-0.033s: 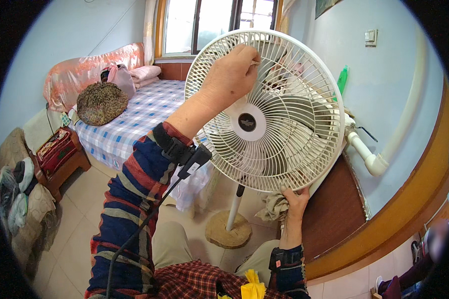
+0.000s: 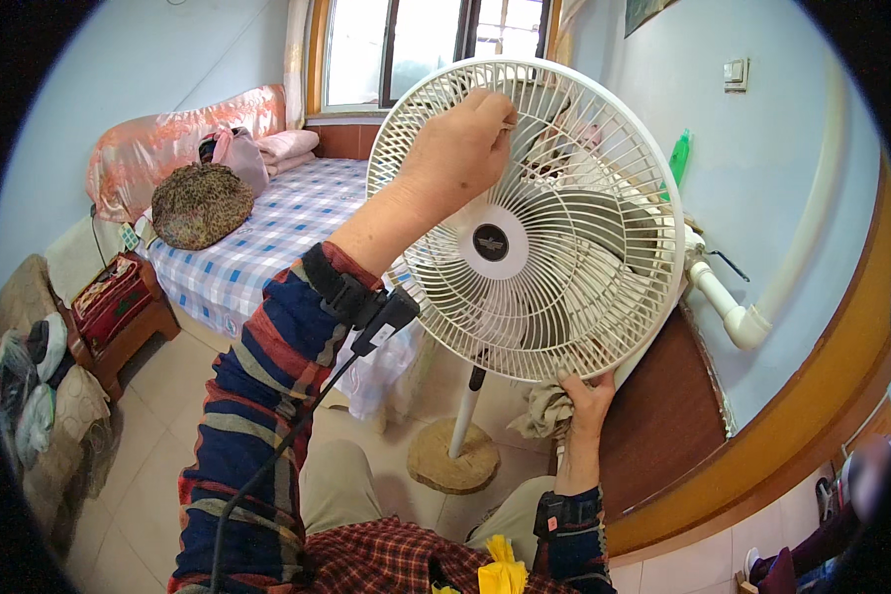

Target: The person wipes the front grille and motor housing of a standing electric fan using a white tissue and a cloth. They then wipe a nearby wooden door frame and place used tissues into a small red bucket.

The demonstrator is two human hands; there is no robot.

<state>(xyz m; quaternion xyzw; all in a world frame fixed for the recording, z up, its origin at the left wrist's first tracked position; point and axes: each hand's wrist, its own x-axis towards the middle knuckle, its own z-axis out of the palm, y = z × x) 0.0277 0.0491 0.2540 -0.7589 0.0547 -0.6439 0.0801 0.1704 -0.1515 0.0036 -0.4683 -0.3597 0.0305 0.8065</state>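
A pedestal fan (image 2: 492,243) with a round cream-white wire guard faces me, its grey blades showing between the wires. Its white pole (image 2: 464,426) rises from a round brown base (image 2: 455,473) on the floor. My left hand (image 2: 460,148) is closed in a pinch against the upper part of the guard; what its fingertips hold, if anything, I cannot make out. Down at the lower rim, my right hand (image 2: 588,401) grips the guard's edge and a crumpled grey-beige rag (image 2: 544,411) together. The rag hangs out on the hand's left side.
A bed (image 2: 307,213) with a blue checked cover stands behind left, bearing a leopard-print cushion (image 2: 203,205). White pipes (image 2: 728,305) run along the right wall near a green bottle (image 2: 679,158). A cable (image 2: 257,475) trails from my left wrist. Part of a person (image 2: 812,540) shows lower right.
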